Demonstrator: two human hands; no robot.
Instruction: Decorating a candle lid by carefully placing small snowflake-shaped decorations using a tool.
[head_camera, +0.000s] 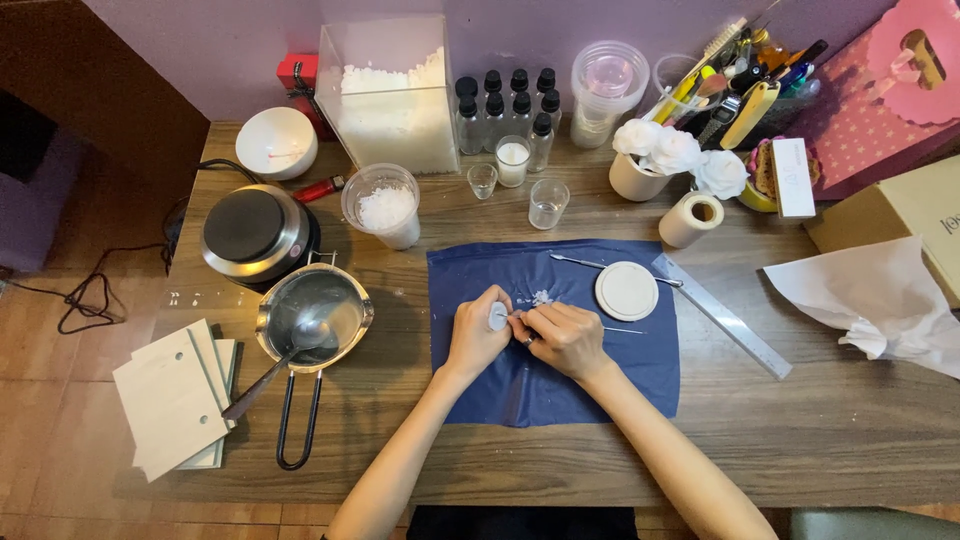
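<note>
White and small, the wax piece (497, 316) sits pinched in my left hand (478, 333) over the blue cloth (470, 270) to catch crumbs, while my right hand (566, 338) closes on a thin pick (625, 329) beside it.

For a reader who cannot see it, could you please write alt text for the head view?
Two hands work over a blue cloth: the left hand holds a small white piece, the right hand a thin metal tool.

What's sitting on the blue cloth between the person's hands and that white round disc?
In the head view, only a thin metal pin lies there, running from the right hand toward the white round disc; otherwise the blue cloth is bare.
</note>
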